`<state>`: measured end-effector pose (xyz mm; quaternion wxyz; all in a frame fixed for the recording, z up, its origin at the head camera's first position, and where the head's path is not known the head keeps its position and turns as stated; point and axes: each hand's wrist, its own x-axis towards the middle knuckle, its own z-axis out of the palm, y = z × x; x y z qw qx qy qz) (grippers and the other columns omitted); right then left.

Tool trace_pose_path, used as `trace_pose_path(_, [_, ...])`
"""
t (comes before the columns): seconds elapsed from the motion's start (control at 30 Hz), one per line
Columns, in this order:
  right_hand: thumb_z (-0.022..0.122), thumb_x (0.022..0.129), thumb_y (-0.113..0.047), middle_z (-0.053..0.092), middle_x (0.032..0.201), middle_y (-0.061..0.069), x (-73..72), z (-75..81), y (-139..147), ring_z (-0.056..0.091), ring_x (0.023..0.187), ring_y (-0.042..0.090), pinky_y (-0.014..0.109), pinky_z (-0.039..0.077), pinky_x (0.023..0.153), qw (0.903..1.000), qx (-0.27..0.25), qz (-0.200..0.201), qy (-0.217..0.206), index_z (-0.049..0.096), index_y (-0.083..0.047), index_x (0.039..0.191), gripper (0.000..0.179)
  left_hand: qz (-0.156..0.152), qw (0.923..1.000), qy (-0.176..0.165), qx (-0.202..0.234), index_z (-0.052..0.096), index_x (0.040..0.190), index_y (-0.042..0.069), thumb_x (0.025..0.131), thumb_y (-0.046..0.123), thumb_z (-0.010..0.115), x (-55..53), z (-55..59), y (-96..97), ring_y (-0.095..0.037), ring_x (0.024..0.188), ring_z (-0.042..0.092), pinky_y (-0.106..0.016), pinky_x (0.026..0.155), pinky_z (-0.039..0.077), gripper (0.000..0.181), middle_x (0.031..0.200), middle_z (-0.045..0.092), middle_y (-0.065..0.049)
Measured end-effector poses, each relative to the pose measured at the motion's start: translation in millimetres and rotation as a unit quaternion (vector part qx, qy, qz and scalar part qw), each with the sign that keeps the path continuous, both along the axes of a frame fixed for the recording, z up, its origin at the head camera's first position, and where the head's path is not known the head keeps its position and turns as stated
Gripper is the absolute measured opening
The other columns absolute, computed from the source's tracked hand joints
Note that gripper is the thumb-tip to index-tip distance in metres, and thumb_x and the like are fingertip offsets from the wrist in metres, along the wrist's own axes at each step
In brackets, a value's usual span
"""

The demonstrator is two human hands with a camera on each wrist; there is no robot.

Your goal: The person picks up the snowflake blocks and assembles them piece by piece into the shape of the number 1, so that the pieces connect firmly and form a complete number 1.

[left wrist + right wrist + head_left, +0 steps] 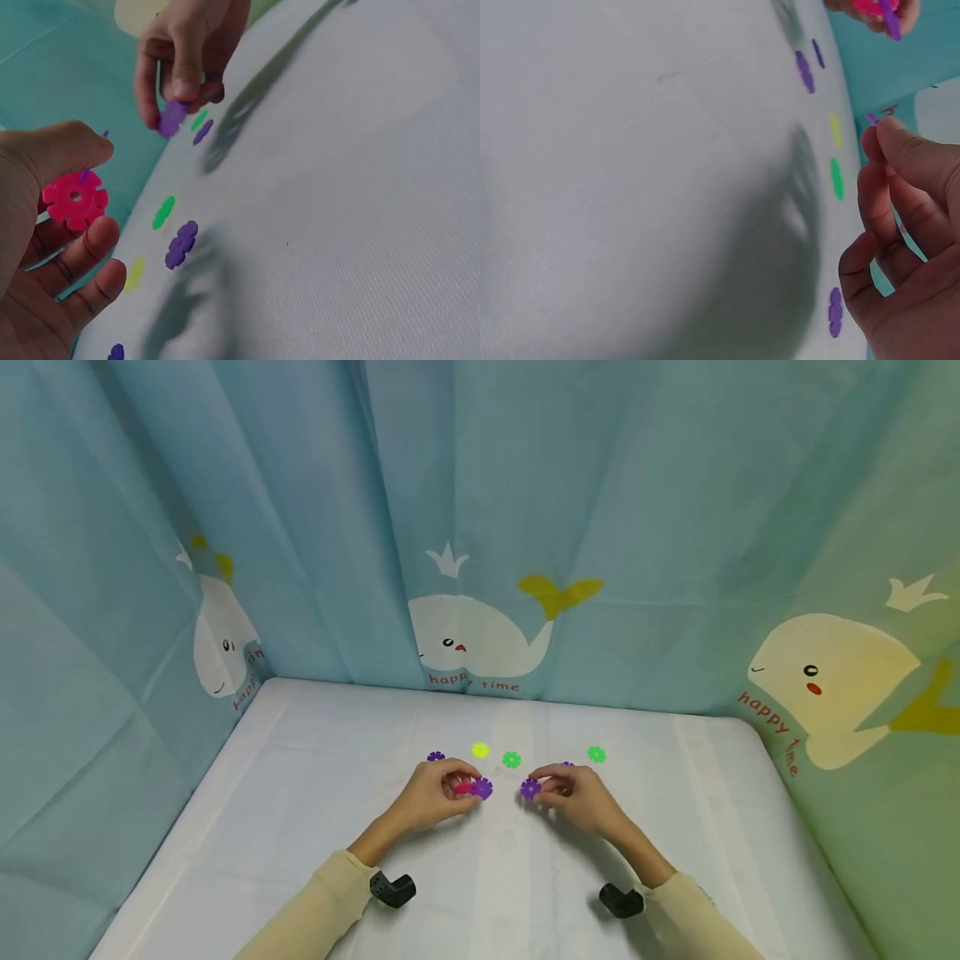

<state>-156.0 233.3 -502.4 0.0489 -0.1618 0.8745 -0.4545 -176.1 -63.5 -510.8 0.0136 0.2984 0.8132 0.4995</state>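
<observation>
My left hand [429, 795] holds two notched flower-shaped plastic discs: a pink disc [75, 201] with a purple disc [482, 789] set crosswise against it. The two look joined, though the thumb hides part of the contact in the left wrist view. Level with it, across a small gap, my right hand [588, 799] pinches a single purple disc [172, 120] between thumb and fingertips. Both hands are raised over the white table, casting shadows on it. In the right wrist view only a thin edge of that disc [873, 118] shows past the thumb.
Beyond the hands lie a yellow disc [480, 750], a green disc [512, 760] and another green disc [596, 754]. Loose purple discs [181, 245] lie there too, partly hidden by the hands in the head view. A whale-printed curtain [645, 527] borders the white table [300, 760].
</observation>
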Motion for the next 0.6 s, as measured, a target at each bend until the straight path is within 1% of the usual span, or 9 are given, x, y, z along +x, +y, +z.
trace_pose_path(0.03, [0.080,0.089,-0.008,0.075,0.085,-0.001,0.2,2.1,0.5,0.072,0.077,0.023,0.026,0.053,0.066,0.9999,-0.012,0.001,-0.005,0.075,-0.010,0.114,0.026,0.000,1.0000,-0.003,0.000,0.075,0.108,0.008,0.082,0.010,0.086,0.4,1.0,0.3,-0.009,0.070,0.058,-0.023,0.063,0.052,0.028,0.084,0.068,0.005])
trace_pose_path(0.1, [0.080,0.089,-0.009,0.076,0.087,-0.001,1.1,5.3,1.5,0.073,0.079,0.023,0.026,0.053,0.068,0.9995,-0.031,-0.001,-0.011,0.075,-0.011,0.115,0.027,-0.001,0.9999,-0.010,0.000,0.075,0.108,0.009,0.083,0.011,0.086,1.2,3.2,1.3,-0.010,0.069,0.058,-0.023,0.063,0.051,0.028,0.083,0.067,0.005])
trace_pose_path(0.27, [0.080,0.089,-0.007,0.075,0.088,0.002,5.2,11.4,1.4,0.070,0.077,0.016,0.026,0.053,0.068,0.9978,-0.064,-0.008,0.010,0.074,-0.010,0.117,0.029,-0.002,0.9997,-0.022,-0.004,0.075,0.109,0.009,0.084,0.012,0.085,1.5,8.9,5.4,-0.009,0.067,0.054,-0.022,0.060,0.048,0.028,0.081,0.064,0.006])
trace_pose_path(0.37, [0.079,0.089,-0.006,0.075,0.090,0.005,8.2,15.8,-1.3,0.069,0.078,0.016,0.026,0.054,0.069,0.9962,-0.085,-0.018,0.015,0.073,-0.009,0.118,0.029,0.001,0.9997,-0.023,-0.008,0.074,0.110,0.010,0.084,0.013,0.084,0.5,11.9,8.4,-0.007,0.065,0.052,-0.021,0.059,0.046,0.028,0.080,0.062,0.007])
trace_pose_path(0.5, [0.077,0.091,-0.007,0.075,0.095,0.009,12.4,20.9,-6.5,0.071,0.083,0.023,0.026,0.056,0.071,0.9929,-0.117,-0.021,0.012,0.072,-0.007,0.120,0.029,-0.003,0.9996,-0.025,-0.008,0.072,0.111,0.009,0.086,0.013,0.082,-0.2,15.8,11.8,-0.004,0.063,0.048,-0.020,0.057,0.044,0.028,0.076,0.060,0.007])
trace_pose_path(0.57, [0.076,0.092,-0.006,0.075,0.096,0.011,13.3,22.3,-9.5,0.071,0.084,0.030,0.026,0.056,0.071,0.9913,-0.130,-0.015,0.018,0.072,-0.006,0.120,0.028,-0.007,0.9996,-0.028,-0.008,0.072,0.112,0.009,0.086,0.013,0.081,-0.2,18.0,13.1,-0.004,0.063,0.048,-0.019,0.058,0.043,0.027,0.075,0.059,0.008])
trace_pose_path(0.6, [0.076,0.092,-0.005,0.075,0.096,0.011,13.5,22.7,-11.0,0.071,0.084,0.031,0.026,0.057,0.072,0.9908,-0.132,-0.011,0.024,0.072,-0.005,0.120,0.028,-0.008,0.9995,-0.031,-0.007,0.071,0.112,0.008,0.086,0.013,0.081,-0.1,18.9,13.6,-0.004,0.063,0.048,-0.019,0.058,0.042,0.027,0.074,0.058,0.008])
